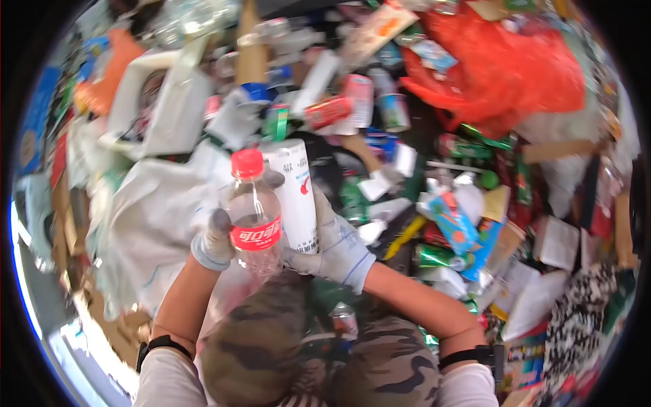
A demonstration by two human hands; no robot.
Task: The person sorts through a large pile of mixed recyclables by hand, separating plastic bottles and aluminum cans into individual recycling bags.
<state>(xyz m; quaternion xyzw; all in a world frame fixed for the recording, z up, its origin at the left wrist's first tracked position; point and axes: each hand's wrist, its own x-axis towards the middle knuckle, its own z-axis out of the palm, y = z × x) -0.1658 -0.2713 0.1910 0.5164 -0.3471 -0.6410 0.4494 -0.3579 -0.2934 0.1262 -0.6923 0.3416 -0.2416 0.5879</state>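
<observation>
**Red-capped bottle [256,234] and white container [296,193] sitting side by side in my grip**

In the head view, my gloved left hand [213,241] is clasping the clear bottle from its left side, and my gloved right hand [339,247] is wrapping around the printed container from the right. The bottle is overlapping the container's left edge and hiding most of my left fingers; its base is blurring out of clear sight. Dark lens edges are cutting off the surroundings. A jumbled pile of cans, cartons and packaging [451,217] is filling the scene, a red bag [502,68] lying far right, a white foam box [180,115] resting far left. My camouflage trousers [254,346] are showing near.
</observation>
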